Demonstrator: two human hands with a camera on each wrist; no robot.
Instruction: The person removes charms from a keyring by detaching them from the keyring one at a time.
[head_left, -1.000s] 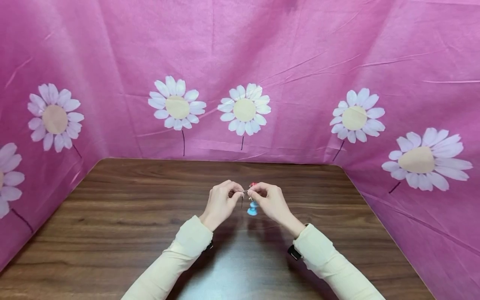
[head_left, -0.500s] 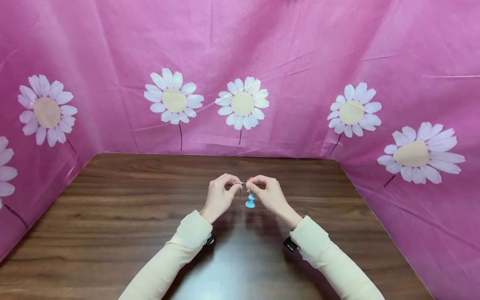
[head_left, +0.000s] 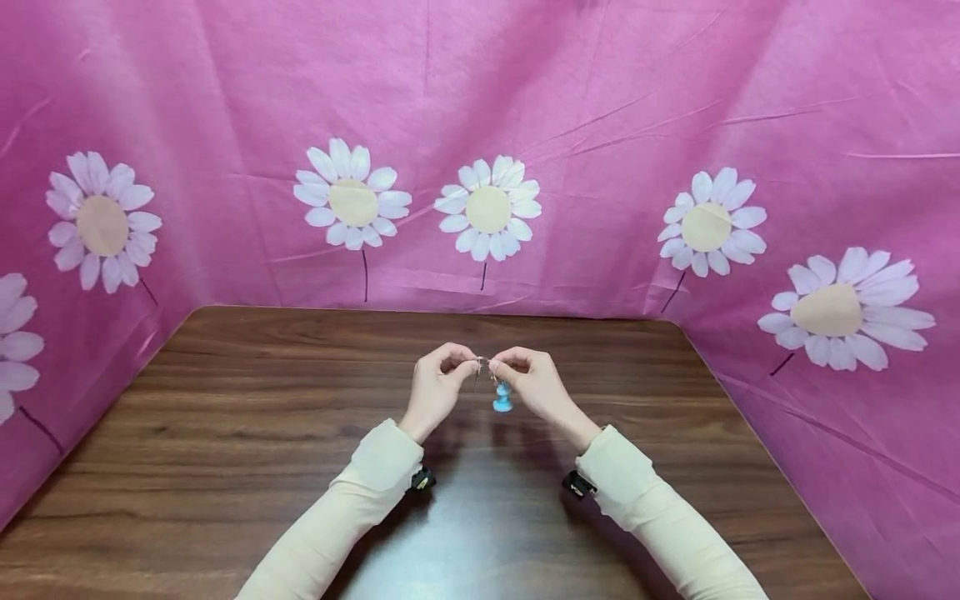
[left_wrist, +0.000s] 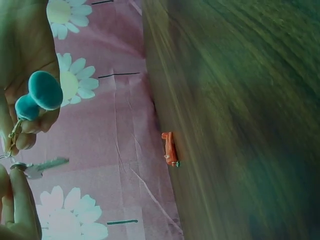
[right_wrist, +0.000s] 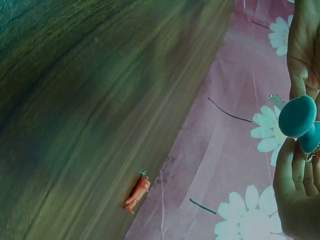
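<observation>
Both hands meet over the middle of the table in the head view. My left hand point(head_left: 435, 385) pinches a small metal key point(left_wrist: 45, 166) at its head, the blade sticking out past the fingertips in the left wrist view. Facing it, my right hand point(head_left: 532, 383) pinches a thin metal key ring point(head_left: 482, 361) between thumb and fingers. From the ring's gold chain point(left_wrist: 15, 131) hangs a blue charm point(head_left: 502, 398) with two rounded parts, close below the right fingers. In the right wrist view this charm covers part of the key and fingertips.
An orange figure keychain point(left_wrist: 170, 149) lies on the brown wooden table point(head_left: 262, 400) near its far edge; in the head view it is hidden behind the right hand. A pink curtain point(head_left: 585, 208) with white daisies surrounds the table's back and sides.
The hands have shifted slightly up and left in the head view, with key and charm between them. The red-orange patch seen above the right fingers earlier is now covered.
</observation>
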